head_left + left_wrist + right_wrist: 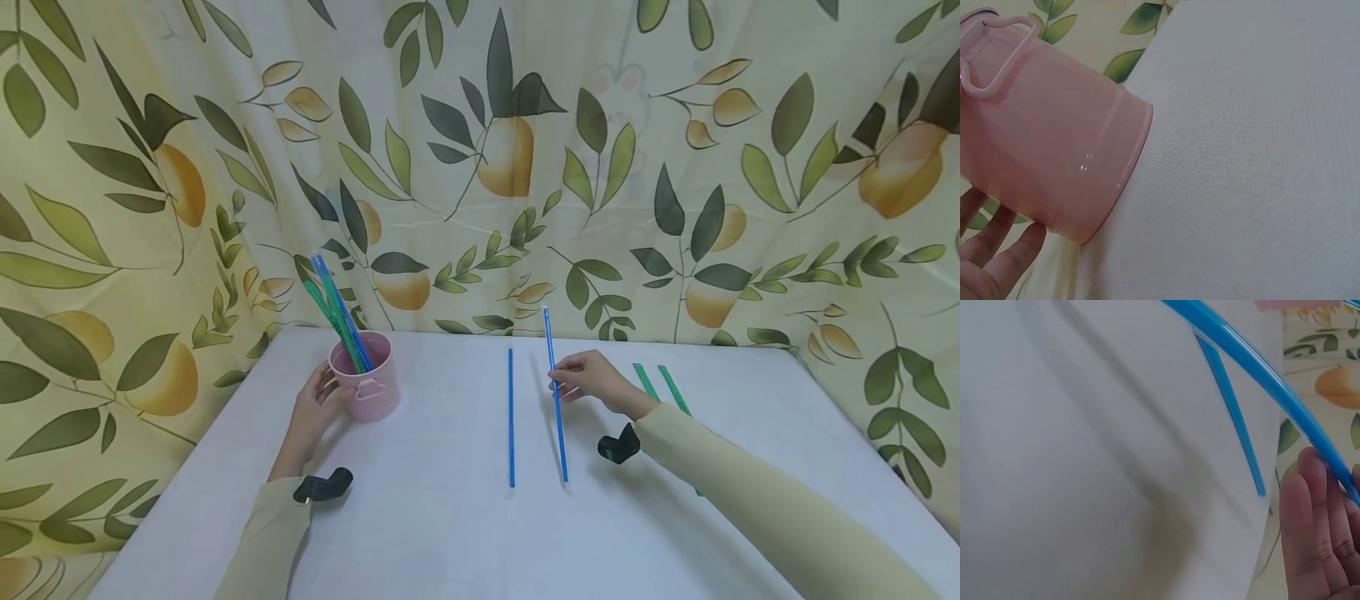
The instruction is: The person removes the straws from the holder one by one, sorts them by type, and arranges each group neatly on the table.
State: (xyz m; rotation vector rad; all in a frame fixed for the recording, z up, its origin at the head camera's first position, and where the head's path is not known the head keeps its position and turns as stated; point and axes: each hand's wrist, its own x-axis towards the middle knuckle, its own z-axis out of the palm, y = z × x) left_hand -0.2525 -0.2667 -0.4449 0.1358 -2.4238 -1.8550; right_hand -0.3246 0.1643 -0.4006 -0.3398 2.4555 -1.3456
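Observation:
My left hand (315, 408) holds the left side of a pink bucket (377, 398), its fingertips (1030, 250) on the wall. The bucket stands upright on the table with several blue and green straws (347, 321) leaning in it. Between the fingertips of my right hand (592, 382) is a long blue straw (560, 433), pinched near its middle and raised over the table, casting a shadow. A second blue straw (512, 417) lies to the left of this one. Green straws (675, 390) lie to the right, partly hidden by my right forearm.
A white cloth covers the table (442, 517). Behind it and along the left side hangs a curtain (465, 250) printed with leaves and fruit. Dark wrist devices (324, 485) sit at both cuffs.

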